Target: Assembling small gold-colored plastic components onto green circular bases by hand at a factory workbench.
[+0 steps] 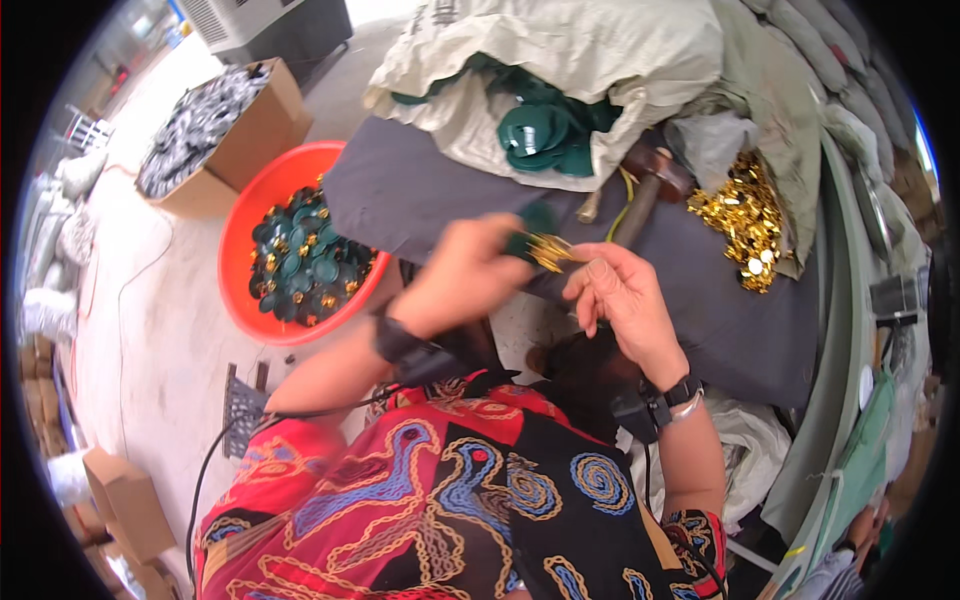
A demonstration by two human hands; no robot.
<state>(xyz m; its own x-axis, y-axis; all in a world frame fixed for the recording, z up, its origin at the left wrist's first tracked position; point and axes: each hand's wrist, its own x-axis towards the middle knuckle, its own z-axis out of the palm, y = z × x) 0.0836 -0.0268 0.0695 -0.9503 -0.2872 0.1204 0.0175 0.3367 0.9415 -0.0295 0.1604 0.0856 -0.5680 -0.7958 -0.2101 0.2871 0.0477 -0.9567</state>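
Observation:
In front of my chest both hands meet over the near edge of the dark cushioned surface (400,180). My left hand (465,270), smeared by motion, is closed on a dark green disc (535,222). Shiny gold pieces (547,252) show between the two hands; how they join the disc is too blurred to tell. My right hand (622,300) pinches at these gold pieces with thumb and forefinger, its other fingers curled. Beyond my hands, green discs (545,135) spill from the mouth of a white woven sack (430,95). A heap of small gold pieces (745,220) lies to the right.
An orange basin (232,255) holding green discs with gold parts (300,255) stands on the floor at left. Behind it is a cardboard box (245,150) of grey pieces. A mallet (645,195) lies near the sack. More boxes (125,500) stand at lower left.

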